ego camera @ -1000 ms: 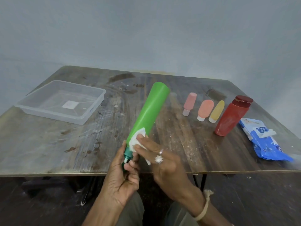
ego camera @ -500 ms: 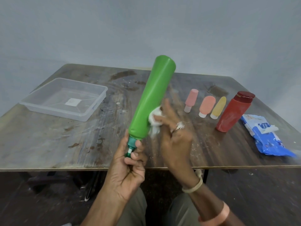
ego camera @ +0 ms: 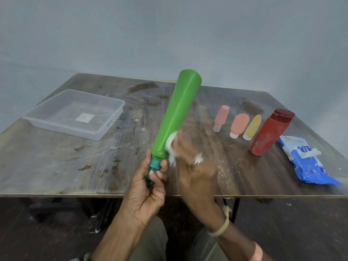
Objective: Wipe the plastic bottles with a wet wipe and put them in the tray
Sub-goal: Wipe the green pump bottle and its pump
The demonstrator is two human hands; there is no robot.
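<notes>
- The tall green plastic bottle (ego camera: 178, 117) is held in the air over the near middle of the table. It is upside down and tilted, with its flat base up and away from the person and its dark green cap end low.
- The left hand (ego camera: 148, 187) grips the bottle by the cap and neck, with fingers and thumb curled closed around them.
- A crumpled white wet wipe (ego camera: 171, 146) is pressed against the lower right side of the bottle's body, just above the neck.
- The right hand (ego camera: 194, 172) holds the wipe against the bottle, its fingers bent around the wad. The fingers are motion-blurred, so their exact positions cannot be made out. There is a ring on one finger and a band at the wrist.
- The clear, shallow, square plastic tray (ego camera: 110, 124) sits on the far left of the table, well apart from the bottle.
- To the right, four bottles lie in a row:
  - a small pink bottle (ego camera: 221, 117)
  - a small salmon bottle (ego camera: 239, 125)
  - a small yellow bottle (ego camera: 253, 127)
  - a larger red bottle with a dark red cap (ego camera: 269, 134)
- A blue wet-wipe pack (ego camera: 308, 162) lies just right of the red bottle, near the table's right edge.
- Everything sits on a worn, stained wooden table (ego camera: 56, 162).
</notes>
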